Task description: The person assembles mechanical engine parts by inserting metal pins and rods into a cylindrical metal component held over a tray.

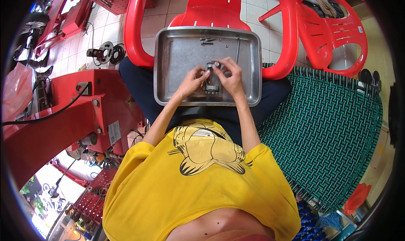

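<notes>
A shallow metal tray (181, 44) rests across my lap. In it stands or lies a cylindrical metal part (212, 84) with a dark ringed end toward me; it looks like a small motor. My left hand (195, 79) pinches its far end between thumb and fingers. Curled over the same end from the other side, my right hand (230, 74) holds a small round metal piece (217, 64) at its fingertips. Exactly how that piece meets the cylinder is hidden by my fingers. Several bolts (206, 40) lie loose toward the tray's far side.
A thin rod (238, 47) lies along the tray's right side. Beyond the tray stands a red plastic chair (213, 6), with a second red chair (331, 30) at right. A green woven seat (325, 131) is beside me. Red machinery (63, 114) fills the left.
</notes>
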A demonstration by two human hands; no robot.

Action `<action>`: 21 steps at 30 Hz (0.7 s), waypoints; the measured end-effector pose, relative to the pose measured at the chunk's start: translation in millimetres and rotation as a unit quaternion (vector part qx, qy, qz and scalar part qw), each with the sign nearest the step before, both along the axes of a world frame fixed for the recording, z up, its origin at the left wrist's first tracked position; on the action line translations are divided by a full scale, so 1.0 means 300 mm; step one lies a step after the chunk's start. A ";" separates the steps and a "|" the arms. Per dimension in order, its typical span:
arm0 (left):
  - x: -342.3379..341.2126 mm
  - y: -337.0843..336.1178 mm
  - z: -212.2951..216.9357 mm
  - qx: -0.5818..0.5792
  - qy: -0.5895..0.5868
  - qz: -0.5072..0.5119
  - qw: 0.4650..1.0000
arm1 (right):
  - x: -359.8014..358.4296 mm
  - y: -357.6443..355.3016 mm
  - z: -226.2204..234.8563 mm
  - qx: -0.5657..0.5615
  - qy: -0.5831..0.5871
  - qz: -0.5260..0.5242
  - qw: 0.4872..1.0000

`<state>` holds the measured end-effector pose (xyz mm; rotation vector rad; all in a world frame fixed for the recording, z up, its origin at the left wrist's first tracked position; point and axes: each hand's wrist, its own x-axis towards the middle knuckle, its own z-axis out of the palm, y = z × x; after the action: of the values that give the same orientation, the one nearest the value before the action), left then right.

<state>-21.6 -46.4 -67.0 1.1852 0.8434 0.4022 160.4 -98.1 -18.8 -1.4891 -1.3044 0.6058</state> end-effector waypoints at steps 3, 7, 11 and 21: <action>0.025 0.019 0.022 0.020 0.028 0.022 0.999 | 0.004 0.036 -0.035 -0.008 -0.047 -0.040 0.998; 0.032 0.034 0.032 0.045 0.000 0.084 0.995 | -0.006 0.070 -0.030 -0.052 0.024 -0.102 0.993; 0.028 0.022 0.063 0.089 0.017 0.068 0.994 | 0.022 0.088 -0.048 -0.053 0.043 -0.121 0.990; 0.015 0.026 0.052 0.137 0.079 0.059 0.986 | 0.014 0.150 -0.012 0.002 -0.011 -0.030 0.999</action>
<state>-17.0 -38.6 -51.4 1.4394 1.0236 0.5395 164.4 -53.2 -22.5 -1.5309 -1.2719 0.5484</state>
